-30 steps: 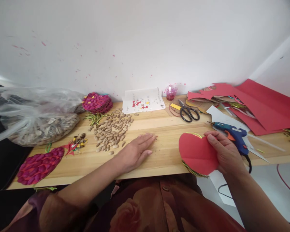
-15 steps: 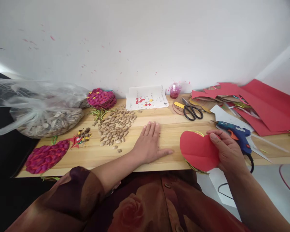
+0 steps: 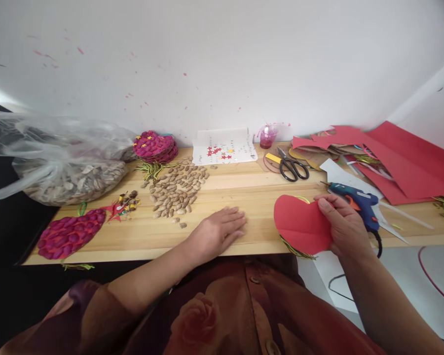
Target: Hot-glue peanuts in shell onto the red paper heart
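Observation:
My left hand (image 3: 219, 232) lies on the wooden tabletop with its fingers stretched out and nothing visible in it. Loose brown beans or seeds (image 3: 177, 190) are spread to its upper left. Pinched by its edge in my right hand (image 3: 345, 223) is a red paper cutout (image 3: 301, 224), rounded, with yellow-green strings showing at its top and lower edge. Just beyond that hand lies a blue glue gun (image 3: 358, 199), partly covered by the fingers. At far left sits a red piece covered with magenta-painted beans (image 3: 72, 232), with a green loop on top.
A clear bag of shells or seeds (image 3: 70, 180) stands at left, beside a stack of magenta decorated pieces (image 3: 155, 148). Along the back are a paper with small stars (image 3: 225, 148), a cup of pink liquid (image 3: 267, 137) and black-handled scissors (image 3: 292, 167). Red sheets (image 3: 407, 162) lie at right.
My left hand has drawn back toward the table's front edge and turned, its spread fingers now closer together and pointing right. The right hand still holds the red cutout in nearly the same place.

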A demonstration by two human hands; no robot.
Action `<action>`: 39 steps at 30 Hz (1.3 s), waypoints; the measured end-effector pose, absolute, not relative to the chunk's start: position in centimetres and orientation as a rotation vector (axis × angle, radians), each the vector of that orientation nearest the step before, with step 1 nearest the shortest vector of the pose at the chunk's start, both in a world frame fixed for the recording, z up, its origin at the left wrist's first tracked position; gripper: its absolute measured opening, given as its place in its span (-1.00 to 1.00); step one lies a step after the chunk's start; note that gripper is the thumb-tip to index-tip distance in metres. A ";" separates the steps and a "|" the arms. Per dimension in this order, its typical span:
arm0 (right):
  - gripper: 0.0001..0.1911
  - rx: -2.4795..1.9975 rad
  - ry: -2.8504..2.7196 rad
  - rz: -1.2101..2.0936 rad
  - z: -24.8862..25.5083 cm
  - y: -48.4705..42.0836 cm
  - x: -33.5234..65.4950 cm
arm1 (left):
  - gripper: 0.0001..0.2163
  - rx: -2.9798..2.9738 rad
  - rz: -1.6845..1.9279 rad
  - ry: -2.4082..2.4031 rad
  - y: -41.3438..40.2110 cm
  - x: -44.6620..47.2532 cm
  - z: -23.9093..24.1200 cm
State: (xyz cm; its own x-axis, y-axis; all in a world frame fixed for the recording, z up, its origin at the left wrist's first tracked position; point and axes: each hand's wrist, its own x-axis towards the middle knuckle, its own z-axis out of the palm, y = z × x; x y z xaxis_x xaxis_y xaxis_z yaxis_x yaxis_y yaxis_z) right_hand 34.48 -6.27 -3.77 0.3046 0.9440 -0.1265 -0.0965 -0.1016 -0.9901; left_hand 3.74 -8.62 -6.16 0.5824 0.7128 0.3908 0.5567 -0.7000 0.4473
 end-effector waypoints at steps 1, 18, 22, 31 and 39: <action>-0.70 -1.375 -0.863 1.089 -3.7 -6.2 34.5 | -0.69 2.522 0.861 1.075 -9.4 3.1 -5.8; -0.79 -1.550 -1.449 0.755 -2.8 -2.4 32.8 | -0.82 2.142 0.880 1.694 -8.5 -5.9 -4.8; -0.83 -1.551 -1.532 0.583 -3.9 0.2 32.3 | -0.76 2.290 0.908 1.786 -7.4 -4.2 -5.1; -0.84 -1.525 -1.716 0.380 -4.9 0.4 31.9 | 0.01 2.833 0.256 1.212 -9.9 7.8 -4.8; -0.79 -1.617 -1.768 0.309 -4.6 0.2 32.1 | 0.19 2.879 0.064 1.339 -11.5 4.7 -5.3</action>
